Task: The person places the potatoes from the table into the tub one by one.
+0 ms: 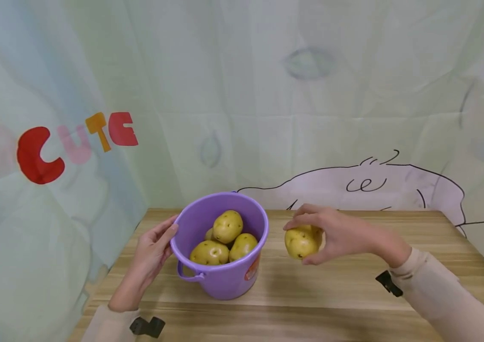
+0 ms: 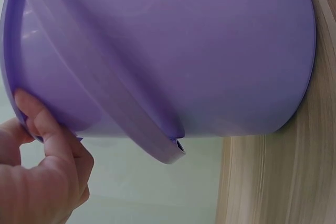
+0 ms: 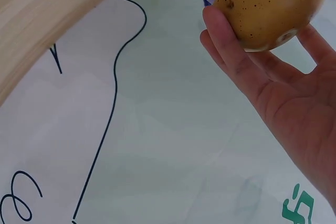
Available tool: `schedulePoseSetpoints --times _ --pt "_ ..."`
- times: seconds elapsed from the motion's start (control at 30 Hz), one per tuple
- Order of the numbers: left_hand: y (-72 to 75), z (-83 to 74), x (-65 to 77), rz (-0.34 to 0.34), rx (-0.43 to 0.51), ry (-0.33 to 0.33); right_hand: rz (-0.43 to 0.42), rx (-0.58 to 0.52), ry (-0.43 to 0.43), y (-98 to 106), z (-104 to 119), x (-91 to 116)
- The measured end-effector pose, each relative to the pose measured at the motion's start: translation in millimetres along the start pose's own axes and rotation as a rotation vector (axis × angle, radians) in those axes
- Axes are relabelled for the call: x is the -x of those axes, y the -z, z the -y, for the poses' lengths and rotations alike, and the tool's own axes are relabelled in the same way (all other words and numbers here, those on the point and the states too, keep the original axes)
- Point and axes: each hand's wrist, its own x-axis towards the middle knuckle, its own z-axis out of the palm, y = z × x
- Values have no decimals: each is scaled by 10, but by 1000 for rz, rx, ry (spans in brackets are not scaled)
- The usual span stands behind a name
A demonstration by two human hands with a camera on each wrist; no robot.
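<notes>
A purple bucket point(image 1: 229, 280) stands on the table, tipped slightly, with several yellow potatoes point(image 1: 228, 226) inside. My left hand point(image 1: 152, 251) grips its rim on the left side, thumb at the inner edge; the left wrist view shows the fingers point(image 2: 39, 111) at the rim, near the hanging purple handle point(image 2: 105, 87). To the right of the bucket, my right hand point(image 1: 331, 232) holds another potato point(image 1: 301, 242) between thumb and fingers, apart from the bucket. In the right wrist view this potato point(image 3: 270, 9) rests against the fingers, its upper part cut off by the frame.
The wooden table point(image 1: 327, 299) runs beneath both hands. Behind it hangs a pale printed curtain point(image 1: 224, 95) with line drawings, and coloured letters point(image 1: 41, 156) mark its left part. Dark straps point(image 1: 389, 283) sit by the sleeves.
</notes>
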Motion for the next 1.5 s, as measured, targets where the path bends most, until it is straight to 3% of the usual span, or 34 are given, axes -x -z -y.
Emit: schedulePoseSetpoints --times 0.37,0.67,0.87,1.13,1.5 --pt "3 3 -2 2 -2 5 -31 11 -21 144 108 -193" --pt "31 -9 16 -1 -15 13 -80 36 42 164 212 -499" --pt "38 -11 9 -4 -15 14 -106 45 91 72 265 -697" --pt "23 -6 -4 -19 -20 2 -93 74 86 -100 317 -894" --pt "28 6 9 3 -5 -2 -150 114 121 -284 377 -1028"
